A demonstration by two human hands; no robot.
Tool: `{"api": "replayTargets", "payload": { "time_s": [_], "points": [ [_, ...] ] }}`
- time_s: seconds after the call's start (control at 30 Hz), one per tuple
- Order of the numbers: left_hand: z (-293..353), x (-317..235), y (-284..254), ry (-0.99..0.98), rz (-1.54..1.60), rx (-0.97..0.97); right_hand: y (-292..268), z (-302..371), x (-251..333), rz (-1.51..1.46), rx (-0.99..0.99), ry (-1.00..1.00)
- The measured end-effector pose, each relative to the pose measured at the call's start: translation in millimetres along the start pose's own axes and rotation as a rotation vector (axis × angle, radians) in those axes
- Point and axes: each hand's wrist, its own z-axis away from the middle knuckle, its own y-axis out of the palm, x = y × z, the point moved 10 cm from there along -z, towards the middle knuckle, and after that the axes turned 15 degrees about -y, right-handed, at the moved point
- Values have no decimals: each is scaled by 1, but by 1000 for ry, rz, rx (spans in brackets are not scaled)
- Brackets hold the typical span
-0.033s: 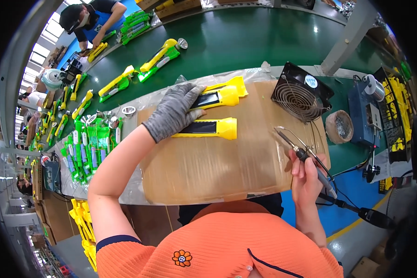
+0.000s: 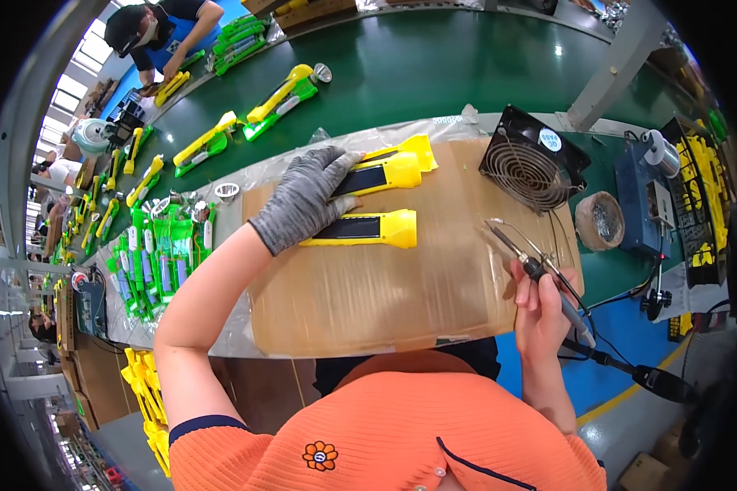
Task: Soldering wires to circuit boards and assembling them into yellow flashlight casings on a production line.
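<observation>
My left hand (image 2: pixel 303 196), in a grey knit glove with bare fingertips, is closed over a yellow flashlight housing (image 2: pixel 397 173) with a dark panel. Another yellow piece lies against that housing's far side. Nearer to me, a second flashlight housing (image 2: pixel 397 229) with a dark panel lies on the cardboard sheet (image 2: pixel 385 295), its left end under my glove. Over the right side of the cardboard, my bare right hand (image 2: pixel 540 315) grips a soldering iron (image 2: pixel 534 268), tip pointing up and left. A thin curved wire runs beside the iron; where it ends in my fingers is hidden.
A black fan (image 2: pixel 532 164) with a wire guard stands behind the iron, beside a round tub (image 2: pixel 599 222) and a blue soldering station (image 2: pixel 643 200). Green parts with battery cells (image 2: pixel 160 258) pile up at left. Flashlights line the green belt (image 2: pixel 401 74); a co-worker (image 2: pixel 168 37) works far left.
</observation>
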Motion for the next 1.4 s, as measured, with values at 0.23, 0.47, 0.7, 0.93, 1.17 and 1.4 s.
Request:
{"api": "replayTargets", "payload": {
  "time_s": [0.23, 0.47, 0.7, 0.93, 1.17, 1.4],
  "points": [
    [35, -5, -20, -78, -20, -90, 0, -1, -1, -11, 49, -23],
    [59, -34, -20, -9, -403, -160, 0, 0, 4, 1, 67, -65],
    [42, -4, -8, -234, 123, 81, -1, 3, 3, -40, 90, -75],
    [25, 19, 1, -223, 234, 83, 0, 4, 4, -62, 74, -65],
    [25, -22, -11, -229, 184, 243, -4, 4, 4, -39, 53, -57],
    [32, -20, -14, -170, 188, 189, 2, 4, 0, -21, 33, -9]
  ]
}}
